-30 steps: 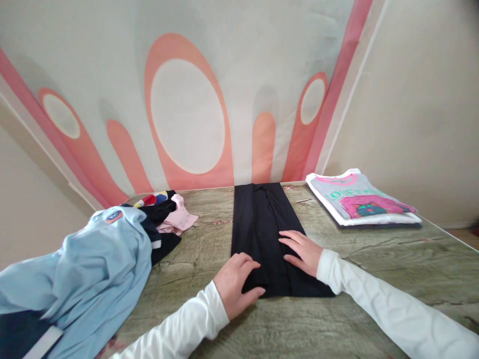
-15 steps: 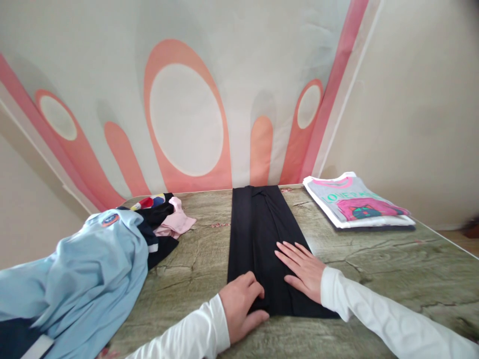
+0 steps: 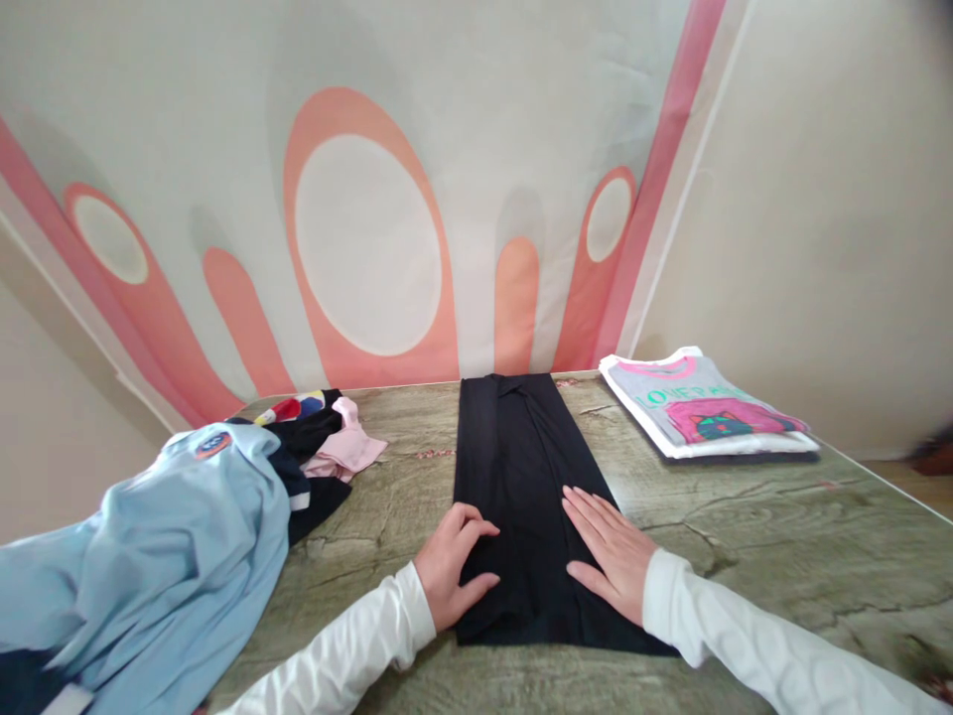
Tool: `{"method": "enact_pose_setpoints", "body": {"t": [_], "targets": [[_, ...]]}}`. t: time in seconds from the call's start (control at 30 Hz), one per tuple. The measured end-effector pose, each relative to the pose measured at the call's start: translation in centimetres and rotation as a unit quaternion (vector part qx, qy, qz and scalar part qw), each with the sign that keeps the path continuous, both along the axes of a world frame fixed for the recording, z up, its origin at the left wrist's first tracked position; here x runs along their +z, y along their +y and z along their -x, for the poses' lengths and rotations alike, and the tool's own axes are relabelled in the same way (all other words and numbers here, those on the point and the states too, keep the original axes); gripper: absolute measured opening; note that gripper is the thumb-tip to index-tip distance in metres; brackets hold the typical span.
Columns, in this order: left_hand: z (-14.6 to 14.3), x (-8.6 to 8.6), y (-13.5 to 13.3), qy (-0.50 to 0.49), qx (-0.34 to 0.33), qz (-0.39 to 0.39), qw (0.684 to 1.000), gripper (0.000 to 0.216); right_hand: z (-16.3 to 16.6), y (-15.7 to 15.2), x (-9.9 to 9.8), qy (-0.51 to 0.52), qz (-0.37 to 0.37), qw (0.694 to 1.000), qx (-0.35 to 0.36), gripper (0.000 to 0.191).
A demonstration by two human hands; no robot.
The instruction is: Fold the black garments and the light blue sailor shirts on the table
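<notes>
A long black garment [image 3: 513, 467], folded into a narrow strip, lies on the wooden table [image 3: 745, 536] and runs from the wall toward me. My left hand [image 3: 451, 563] rests on its near left edge, fingers slightly curled and spread, thumb on the cloth. My right hand [image 3: 611, 551] lies flat on the right side of the strip with fingers stretched out. Neither hand grips anything. Both arms wear white sleeves.
A heap of clothes sits at the left: a light blue shirt [image 3: 164, 556], dark pieces and a pink one [image 3: 346, 452]. A stack of folded T-shirts [image 3: 704, 412] with a pink print lies at the far right. A painted wall stands behind the table.
My left hand has moved left and forward along the garment's edge and its fingers have loosened. My right hand has shifted slightly right, still flat.
</notes>
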State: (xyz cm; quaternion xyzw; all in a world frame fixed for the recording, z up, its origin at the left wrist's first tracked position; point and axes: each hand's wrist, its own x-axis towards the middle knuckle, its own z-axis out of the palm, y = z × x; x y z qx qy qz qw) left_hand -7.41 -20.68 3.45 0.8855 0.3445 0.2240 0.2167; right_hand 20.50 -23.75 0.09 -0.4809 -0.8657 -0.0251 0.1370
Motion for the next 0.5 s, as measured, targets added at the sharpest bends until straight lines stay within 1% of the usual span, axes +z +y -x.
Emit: {"method": "enact_pose_setpoints", "body": {"t": [0.13, 0.27, 0.33, 0.4, 0.43, 0.5], "targets": [[0.2, 0.7, -1.7, 0.020, -0.022, 0.029, 0.999, 0.027, 0.2, -0.6, 0.3, -0.010, 0.005, 1.000, 0.000, 0.064], [0.5, 1.3, -3.9, 0.043, -0.027, 0.039, 0.998, 0.027, 0.6, -2.7, 0.9, -0.018, -0.001, 1.000, 0.005, 0.065], [0.7, 0.8, -5.2, 0.054, -0.035, 0.039, 0.997, 0.030, 0.7, -4.1, 0.4, -0.012, -0.016, 1.000, -0.005, 0.067], [1.0, -0.4, -6.6, 0.072, -0.039, 0.049, 0.995, 0.028, 0.7, -5.5, -0.7, -0.003, -0.039, 0.999, -0.012, 0.070], [1.1, -1.1, -7.3, 0.082, -0.024, 0.066, 0.994, 0.024, 0.6, -6.1, -1.4, 0.000, -0.051, 0.999, -0.004, 0.073], [1.6, -2.1, -8.4, 0.095, 0.019, 0.127, 0.987, 0.018, 0.1, -7.1, -2.8, 0.006, -0.072, 0.997, 0.030, 0.077]]}}
